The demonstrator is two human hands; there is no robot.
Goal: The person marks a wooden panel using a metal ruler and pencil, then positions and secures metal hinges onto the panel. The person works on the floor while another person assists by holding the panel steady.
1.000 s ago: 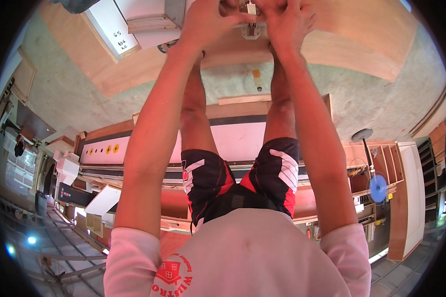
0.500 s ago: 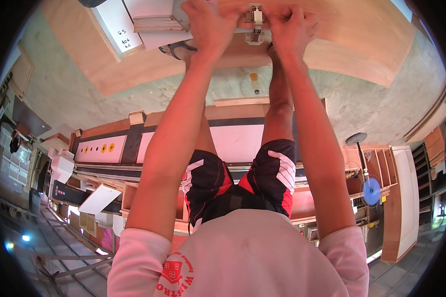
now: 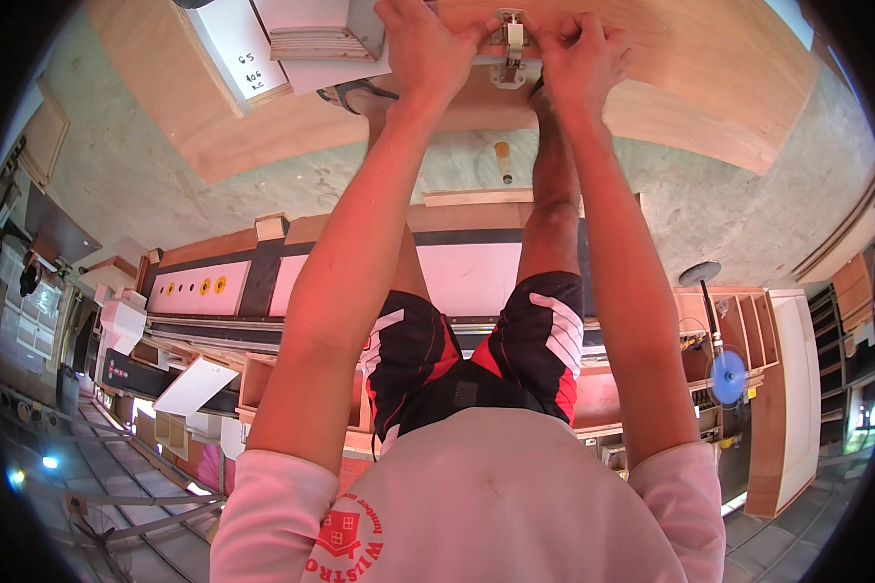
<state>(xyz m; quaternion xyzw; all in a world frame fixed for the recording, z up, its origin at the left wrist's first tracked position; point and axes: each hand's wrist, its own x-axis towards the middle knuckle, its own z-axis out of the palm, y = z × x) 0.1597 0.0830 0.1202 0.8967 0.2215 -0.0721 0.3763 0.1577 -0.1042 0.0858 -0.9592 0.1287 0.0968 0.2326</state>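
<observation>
A metal cabinet hinge [image 3: 513, 41] sits at the near edge of a wooden board [image 3: 681, 49], at the top of the view. My left hand [image 3: 430, 56] is on its left side, fingers curled and thumb against the hinge. From the right, my right hand [image 3: 581, 66] closes on the hinge's other side with bent fingers. Part of the hinge hangs past the board's edge. The left fingertips are partly cut off by the top of the picture, so their exact hold is hard to see.
Left of my hands lie stacked board pieces [image 3: 323, 43] and a white panel with handwriting [image 3: 247, 68]. A small bottle-like object [image 3: 503, 161] lies on the floor between my feet. Behind me stand a long machine bench [image 3: 457, 272] and a fan with blue blades [image 3: 726, 375].
The whole view has shifted slightly to the right in the picture. Both hands stay at the hinge, with only slight finger movement.
</observation>
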